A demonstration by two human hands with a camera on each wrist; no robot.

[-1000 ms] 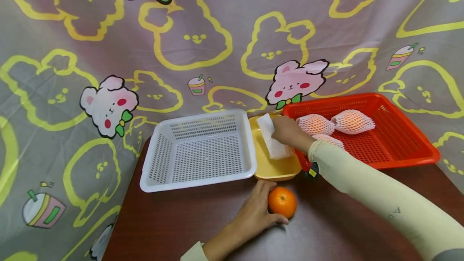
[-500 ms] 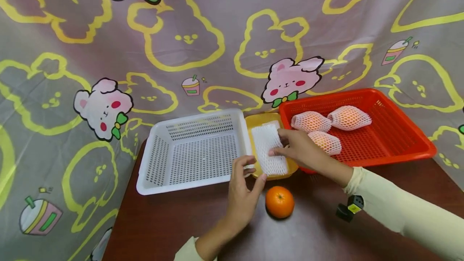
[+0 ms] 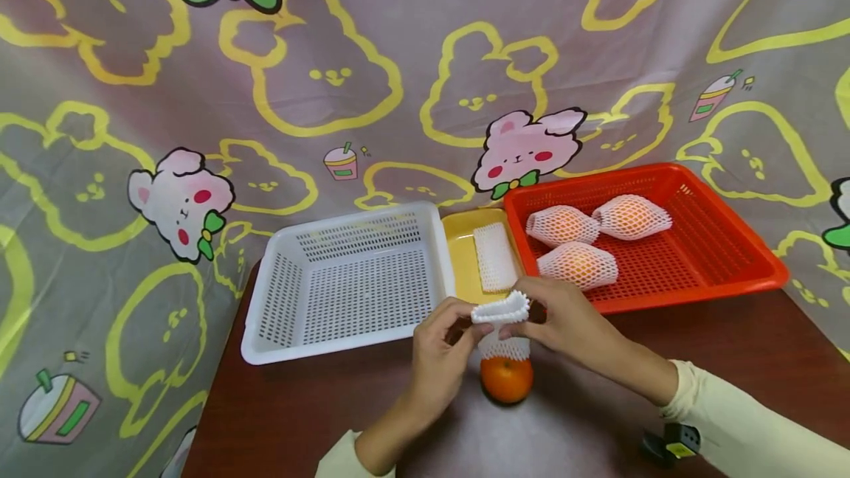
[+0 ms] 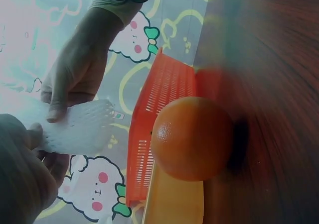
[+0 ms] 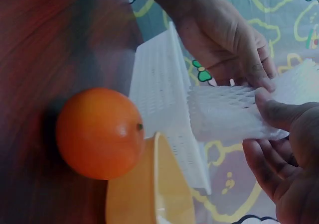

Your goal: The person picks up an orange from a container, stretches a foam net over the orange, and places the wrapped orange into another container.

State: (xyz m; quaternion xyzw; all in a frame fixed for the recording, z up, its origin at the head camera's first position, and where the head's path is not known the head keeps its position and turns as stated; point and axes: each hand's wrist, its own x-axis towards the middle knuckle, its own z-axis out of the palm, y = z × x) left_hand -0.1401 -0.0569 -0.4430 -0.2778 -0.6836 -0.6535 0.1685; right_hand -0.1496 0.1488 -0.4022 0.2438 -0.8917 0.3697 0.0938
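Note:
Between both hands is a white foam net sleeve (image 3: 502,341), its upper end pulled partly open. My left hand (image 3: 440,360) pinches the left side of that mouth between thumb and fingers. Opposite it, my right hand (image 3: 574,327) pinches the right side. Below the sleeve an orange (image 3: 507,382) sits on the dark wood table (image 3: 319,419); the sleeve's lower end overlaps its top in the head view. Both wrist views show a gap between sleeve and orange (image 4: 193,138). In the right wrist view the sleeve (image 5: 224,112) hangs flat below the fingertips.
A white basket (image 3: 361,293) stands at the back left. Beside it a yellow tray (image 3: 468,264) holds another flat foam sleeve (image 3: 494,257). The red basket (image 3: 717,257) at the right contains three oranges in foam nets (image 3: 576,265). A patterned cloth (image 3: 398,57) hangs behind.
The right hand has brought a foam sleeve from the yellow tray to above the orange. The left hand has left the orange and now pinches the sleeve too, and its mouth is spread.

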